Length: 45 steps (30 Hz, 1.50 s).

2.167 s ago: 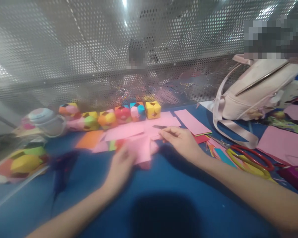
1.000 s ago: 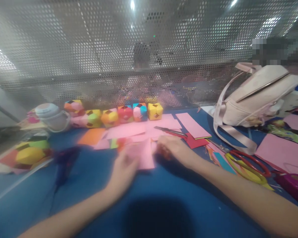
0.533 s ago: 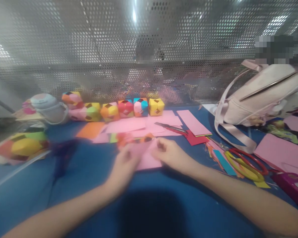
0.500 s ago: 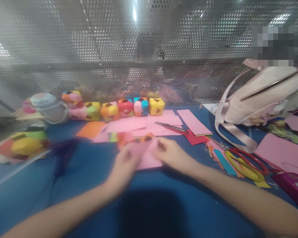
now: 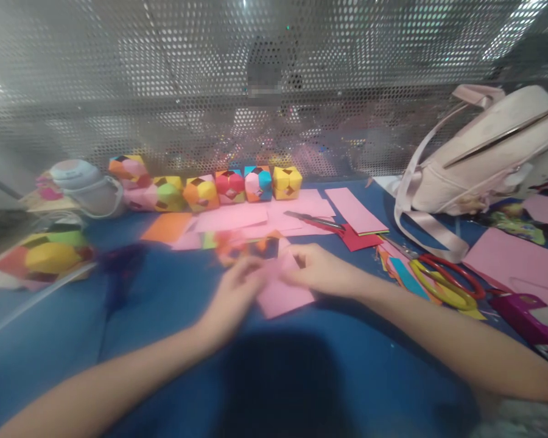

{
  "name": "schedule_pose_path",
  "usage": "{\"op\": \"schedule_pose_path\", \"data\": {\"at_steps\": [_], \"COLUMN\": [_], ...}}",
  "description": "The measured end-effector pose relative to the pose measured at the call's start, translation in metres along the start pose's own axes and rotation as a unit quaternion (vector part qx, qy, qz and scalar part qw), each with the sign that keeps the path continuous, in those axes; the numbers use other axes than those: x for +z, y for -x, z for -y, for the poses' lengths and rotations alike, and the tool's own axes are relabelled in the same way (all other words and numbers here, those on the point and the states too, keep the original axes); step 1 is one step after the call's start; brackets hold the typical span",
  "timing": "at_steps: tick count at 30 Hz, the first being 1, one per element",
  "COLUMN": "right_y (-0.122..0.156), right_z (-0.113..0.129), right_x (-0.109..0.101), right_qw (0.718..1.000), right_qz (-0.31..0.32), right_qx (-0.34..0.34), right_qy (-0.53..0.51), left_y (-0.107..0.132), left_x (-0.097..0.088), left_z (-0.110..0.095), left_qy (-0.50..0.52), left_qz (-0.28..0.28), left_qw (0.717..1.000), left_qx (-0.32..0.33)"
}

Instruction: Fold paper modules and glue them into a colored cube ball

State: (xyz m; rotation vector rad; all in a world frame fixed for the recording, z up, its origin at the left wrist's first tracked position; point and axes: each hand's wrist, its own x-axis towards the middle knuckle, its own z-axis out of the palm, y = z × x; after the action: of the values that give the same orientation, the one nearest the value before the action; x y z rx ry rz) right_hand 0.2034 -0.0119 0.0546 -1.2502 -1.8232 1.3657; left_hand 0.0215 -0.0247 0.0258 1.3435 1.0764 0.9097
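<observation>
A sheet of pink paper (image 5: 285,295), partly folded, is held between my two hands above the blue table. My left hand (image 5: 237,283) pinches its left side, slightly blurred. On the right edge, my right hand (image 5: 317,271) grips the paper between thumb and fingers. Just beyond my hands lie orange paper pieces (image 5: 237,246). More pink sheets (image 5: 232,217) are spread behind them, with a dark pair of scissors (image 5: 315,220) on top.
Folded paper cubes (image 5: 258,184) stand along the perforated metal panel (image 5: 201,121). At left are a grey-white container (image 5: 84,188) and a multicoloured paper shape (image 5: 50,255). Red-and-yellow-handled scissors (image 5: 447,286), a purple tool (image 5: 527,319) and a pale backpack (image 5: 475,164) lie to the right.
The pink paper has turned, so a corner now points toward me and more of its surface shows. Both hands still hold it. The view has tilted a little downward.
</observation>
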Motion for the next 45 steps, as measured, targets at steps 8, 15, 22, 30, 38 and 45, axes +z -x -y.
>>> {"op": "schedule_pose_path", "data": {"at_steps": [8,15,22,30,38,45], "right_y": [0.009,0.015,0.010,0.016,0.016,0.018], "right_z": [-0.011,-0.056,-0.066,-0.056,-0.055,-0.042], "right_x": [-0.004,0.008,0.003,-0.010,-0.007,0.004], "right_qw": [0.954,0.917,0.922,0.854,0.943,0.996], "right_qz": [0.104,-0.008,0.000,0.093,0.010,-0.090], "right_qx": [-0.023,-0.163,-0.243,-0.283,-0.213,-0.018], "right_qy": [0.281,0.364,0.300,0.427,0.255,-0.021], "left_y": [0.004,0.001,-0.002,0.005,0.006,0.002], "left_x": [0.010,0.008,0.006,0.000,-0.001,-0.001], "left_z": [0.011,0.024,0.027,0.005,0.013,0.012], "left_qy": [-0.286,-0.359,-0.356,-0.299,-0.310,-0.101], "left_qz": [0.072,0.065,0.112,0.212,0.086,-0.010], "left_qw": [0.949,0.905,0.893,0.914,0.935,0.995], "left_qx": [0.112,0.219,0.252,0.175,0.150,0.001]}}
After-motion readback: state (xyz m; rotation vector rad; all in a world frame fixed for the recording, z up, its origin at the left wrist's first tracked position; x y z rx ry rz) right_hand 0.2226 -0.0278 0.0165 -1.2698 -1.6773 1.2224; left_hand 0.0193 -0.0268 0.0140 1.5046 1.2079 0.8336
